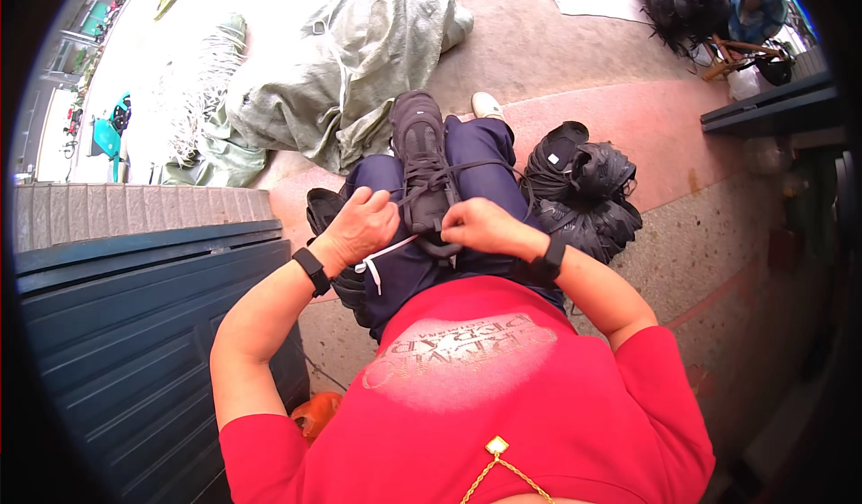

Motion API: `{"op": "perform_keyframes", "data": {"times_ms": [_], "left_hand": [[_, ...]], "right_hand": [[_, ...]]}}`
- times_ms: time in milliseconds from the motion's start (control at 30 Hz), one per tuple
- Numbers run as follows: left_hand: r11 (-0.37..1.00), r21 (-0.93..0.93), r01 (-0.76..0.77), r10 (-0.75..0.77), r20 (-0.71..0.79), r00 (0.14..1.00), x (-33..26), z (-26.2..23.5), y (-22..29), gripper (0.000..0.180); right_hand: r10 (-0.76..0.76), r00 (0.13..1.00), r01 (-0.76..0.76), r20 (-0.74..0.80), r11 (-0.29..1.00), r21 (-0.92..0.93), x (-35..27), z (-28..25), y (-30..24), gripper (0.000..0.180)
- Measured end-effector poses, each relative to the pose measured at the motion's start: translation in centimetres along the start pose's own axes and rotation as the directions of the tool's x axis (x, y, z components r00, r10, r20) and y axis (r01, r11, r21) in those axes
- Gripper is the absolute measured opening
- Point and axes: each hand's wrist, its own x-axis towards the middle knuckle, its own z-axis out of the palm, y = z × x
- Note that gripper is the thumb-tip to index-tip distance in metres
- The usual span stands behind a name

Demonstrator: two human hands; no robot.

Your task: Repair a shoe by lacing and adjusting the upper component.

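Observation:
A black sneaker (420, 158) with dark laces rests lengthwise on my lap, its toe pointing away from me. My left hand (366, 224) is closed at the left of the shoe's opening, its fingertips curled in. On the other side, my right hand (485, 225) pinches close to the tongue and collar. What either hand grips is too small to make out. A loose black shoelace (485, 163) runs over my right thigh. Below my left hand, a thin white cord (375, 270) with a looped end lies across my dark trousers.
Piles of black shoes (584, 190) lie on the floor by both my legs. Ahead sits a large grey-green sack (350, 64), with pale strips beside it. Dark blue doors (162, 324) stand at left. Another person (759, 10) sits far right near a black heap.

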Motion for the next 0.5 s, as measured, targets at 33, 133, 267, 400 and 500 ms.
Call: {"op": "perform_keyframes", "data": {"times_ms": [33, 133, 267, 400, 500], "left_hand": [[0.996, 0.020, 0.084, -0.084, 0.033, 0.996, -1.0, 0.5, -0.1, 0.015], [0.965, 0.088, 0.247, -0.250, 0.020, 0.968, -2.9, 2.3, -0.7, 0.017], [0.825, 0.081, 0.559, -0.555, -0.066, 0.829, -3.1, 3.8, -1.2, 0.013], [0.614, -0.032, 0.789, -0.781, -0.173, 0.600, -2.9, 3.4, -0.9, 0.018], [0.516, -0.099, 0.851, -0.853, -0.151, 0.499, -2.8, 3.1, 0.3, 0.019]], "right_hand": [[-0.018, 1.000, 0.018, 0.002, 0.995, -0.102, 0.1, 0.6, 0.0, 0.019], [-0.101, 0.993, 0.081, -0.059, 0.960, -0.269, 1.3, 1.9, -0.6, 0.017], [-0.278, 0.919, 0.126, -0.281, 0.880, -0.457, 5.1, 3.0, -0.7, 0.014], [-0.403, 0.854, 0.112, -0.330, 0.761, -0.639, 7.7, 3.5, -1.0, 0.006], [-0.477, 0.838, 0.144, -0.266, 0.663, -0.734, 7.9, 4.3, -0.4, 0.004]]}}
